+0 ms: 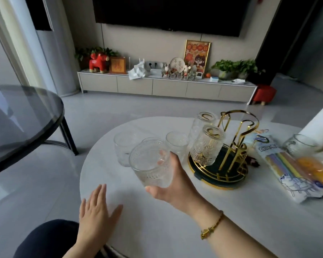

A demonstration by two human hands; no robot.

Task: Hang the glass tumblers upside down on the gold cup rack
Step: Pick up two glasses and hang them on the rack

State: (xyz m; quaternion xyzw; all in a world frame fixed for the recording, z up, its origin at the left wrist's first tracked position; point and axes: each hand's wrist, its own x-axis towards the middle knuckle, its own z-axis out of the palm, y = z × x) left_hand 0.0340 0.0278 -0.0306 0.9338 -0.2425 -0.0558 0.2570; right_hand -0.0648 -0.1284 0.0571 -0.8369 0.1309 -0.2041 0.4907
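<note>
My right hand (172,180) grips a ribbed glass tumbler (150,163), lifted above the white table and tilted with its mouth towards me. Behind it, three more tumblers stand upright: one at the left (124,148), one mostly hidden behind the held glass (149,140), one at the right (176,143). The gold cup rack (240,131) rises from a dark round tray (220,180) to the right. Two tumblers hang upside down on it, a near one (206,148) and a far one (201,125). My left hand (95,216) lies flat on the table's near edge, fingers spread.
The white oval table (157,220) also carries a packet of coloured straws (287,170), a glass mug (299,146), a bag with orange contents (317,172) and a white paper roll (321,125) at the right. A dark glass table (22,116) stands at the left.
</note>
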